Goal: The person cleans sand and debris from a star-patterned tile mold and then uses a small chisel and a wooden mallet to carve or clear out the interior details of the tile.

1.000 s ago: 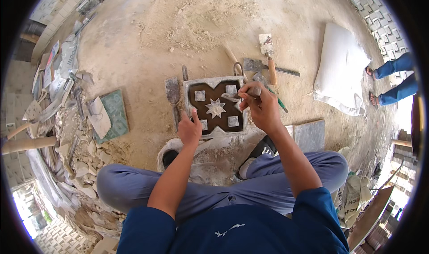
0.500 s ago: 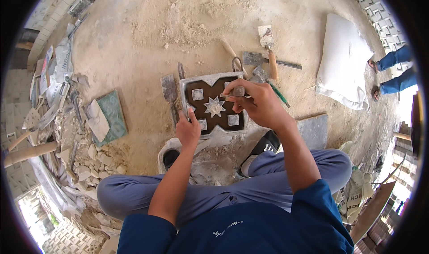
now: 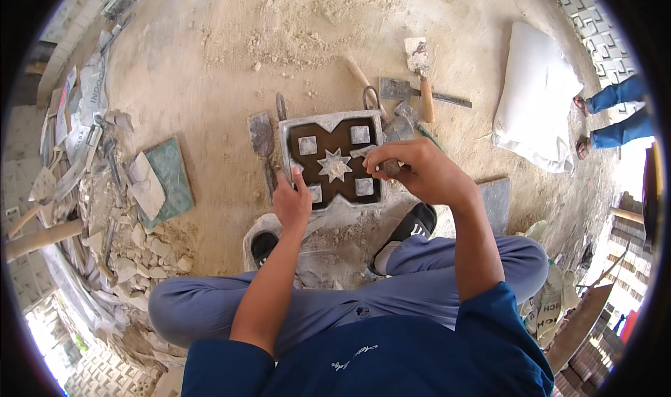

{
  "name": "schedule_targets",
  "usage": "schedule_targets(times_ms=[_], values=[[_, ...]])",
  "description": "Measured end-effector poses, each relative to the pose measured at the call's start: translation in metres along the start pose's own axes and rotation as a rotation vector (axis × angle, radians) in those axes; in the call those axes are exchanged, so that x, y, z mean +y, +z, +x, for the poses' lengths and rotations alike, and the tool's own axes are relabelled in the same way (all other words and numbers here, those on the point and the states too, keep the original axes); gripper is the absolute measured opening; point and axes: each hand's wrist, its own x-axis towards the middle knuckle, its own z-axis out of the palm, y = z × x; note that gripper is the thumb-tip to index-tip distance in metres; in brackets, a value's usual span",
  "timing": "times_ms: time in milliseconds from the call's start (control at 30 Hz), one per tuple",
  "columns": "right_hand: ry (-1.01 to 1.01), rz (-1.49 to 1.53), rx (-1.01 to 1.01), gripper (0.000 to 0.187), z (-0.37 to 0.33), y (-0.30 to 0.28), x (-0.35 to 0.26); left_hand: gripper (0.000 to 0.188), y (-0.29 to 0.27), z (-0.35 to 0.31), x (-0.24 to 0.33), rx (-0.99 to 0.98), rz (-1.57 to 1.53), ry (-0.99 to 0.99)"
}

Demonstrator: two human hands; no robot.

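A square grey mould [image 3: 330, 121] with brown filling, a raised star [image 3: 334, 165] and raised square blocks at its corners lies on the ground before my feet. My left hand [image 3: 292, 203] grips its left edge, the thumb resting on the rim. Closed around the handle of a small trowel [image 3: 363, 151], my right hand [image 3: 424, 172] is over the mould's right side. The short blade reaches in toward the star, near the upper right block. Fingers cover most of the handle.
Left of the mould lies a flat trowel [image 3: 261, 137]. Beyond its right corner are a wooden-handled trowel [image 3: 426, 93], a metal scraper [image 3: 397, 90] and a wooden handle [image 3: 358, 72]. A white sack [image 3: 535, 96] lies right, near another person's legs [image 3: 615, 96]. Rubble [image 3: 147, 250] and a green board [image 3: 172, 180] are left.
My right hand has moved right and slightly nearer, tilting the trowel so its blade shows and uncovering the upper right block. My left hand stays at the mould's left edge.
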Motion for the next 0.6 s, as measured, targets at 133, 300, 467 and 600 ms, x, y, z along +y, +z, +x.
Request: schedule_targets(times_ms=[133,300,467,600], values=[[-0.01,-0.017,0.026,0.024,-0.001,0.001,0.002,0.057,-0.001,-0.002,0.004,0.021,0.039,-0.022],[0.076,0.067,0.092,0.023,0.0,-0.001,0.006,0.06,0.001,0.0,0.001,0.004,0.064,-0.035],[-0.13,-0.062,0.12,0.024,-0.003,0.006,-0.004,0.063,-0.003,0.001,-0.002,-0.034,0.057,-0.059],[0.013,0.015,0.143,0.019,-0.006,0.012,0.007,0.064,0.002,0.0,0.003,0.007,0.068,-0.059]])
